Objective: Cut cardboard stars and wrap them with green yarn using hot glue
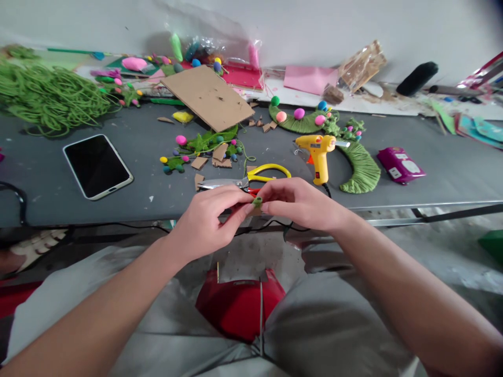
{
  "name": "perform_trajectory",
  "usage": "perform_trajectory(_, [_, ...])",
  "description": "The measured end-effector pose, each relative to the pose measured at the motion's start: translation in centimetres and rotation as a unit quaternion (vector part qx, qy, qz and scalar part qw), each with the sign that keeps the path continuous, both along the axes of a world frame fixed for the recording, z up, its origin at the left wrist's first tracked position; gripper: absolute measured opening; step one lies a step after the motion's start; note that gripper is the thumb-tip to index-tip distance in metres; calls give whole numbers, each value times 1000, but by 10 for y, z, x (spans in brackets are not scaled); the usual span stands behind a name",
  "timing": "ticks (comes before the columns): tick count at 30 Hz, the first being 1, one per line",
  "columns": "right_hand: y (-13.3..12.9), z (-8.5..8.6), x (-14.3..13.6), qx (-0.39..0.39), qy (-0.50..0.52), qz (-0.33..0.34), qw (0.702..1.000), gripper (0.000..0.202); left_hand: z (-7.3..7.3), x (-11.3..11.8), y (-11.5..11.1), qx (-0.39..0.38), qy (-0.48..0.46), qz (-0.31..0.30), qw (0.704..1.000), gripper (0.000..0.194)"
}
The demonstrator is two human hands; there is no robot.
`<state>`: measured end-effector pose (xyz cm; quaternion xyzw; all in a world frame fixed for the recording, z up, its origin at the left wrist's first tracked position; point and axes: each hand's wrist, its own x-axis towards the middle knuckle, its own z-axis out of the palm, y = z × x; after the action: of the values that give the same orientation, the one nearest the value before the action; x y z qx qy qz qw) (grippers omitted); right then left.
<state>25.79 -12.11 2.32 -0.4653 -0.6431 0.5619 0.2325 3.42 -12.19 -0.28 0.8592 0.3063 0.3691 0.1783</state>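
Between my fingertips, just over the table's front edge, is a small green piece. My left hand pinches it from the left, and my right hand pinches it from the right. Right behind my hands lie scissors with yellow handles, their blades pointing left, and part of something red shows under my fingers. Cardboard scraps and green pieces with coloured balls lie beyond my left hand. A yellow glue gun rests behind my right hand, beside a green yarn-wrapped crescent.
A phone lies at the left, below a heap of green yarn. A cardboard sheet lies at the back middle. A purple packet sits at the right. A red stool stands between my legs.
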Motion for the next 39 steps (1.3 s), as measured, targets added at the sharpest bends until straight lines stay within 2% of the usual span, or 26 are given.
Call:
perform_trajectory(17, [-1, 0, -2, 7, -6, -10, 1000, 15, 0, 1, -1, 4, -4, 2, 1000, 8])
perform_trajectory(39, [-3, 3, -7, 7, -6, -22, 1000, 15, 2, 1, -2, -47, 0, -8, 999, 7])
